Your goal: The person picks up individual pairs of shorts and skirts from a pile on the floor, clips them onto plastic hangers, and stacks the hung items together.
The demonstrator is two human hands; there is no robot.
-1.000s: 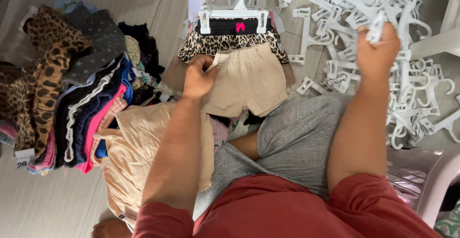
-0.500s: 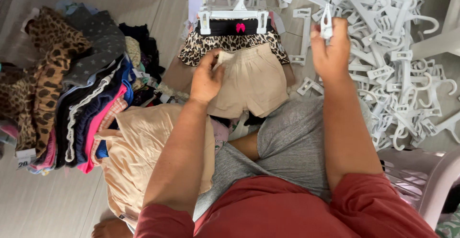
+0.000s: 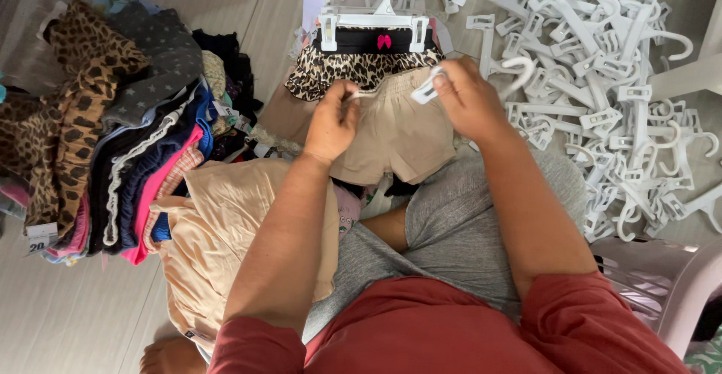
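Now the left hand (image 3: 331, 122) is pinching the soft, light beige shorts (image 3: 395, 137) at the waistband; the right hand (image 3: 470, 99) is clamping a stiff white hanger (image 3: 430, 88).

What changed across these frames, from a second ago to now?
The right hand carried a white clip hanger from the hanger pile over to the beige shorts. The left hand stayed gripping their waistband; the folded clothes stack is unchanged.
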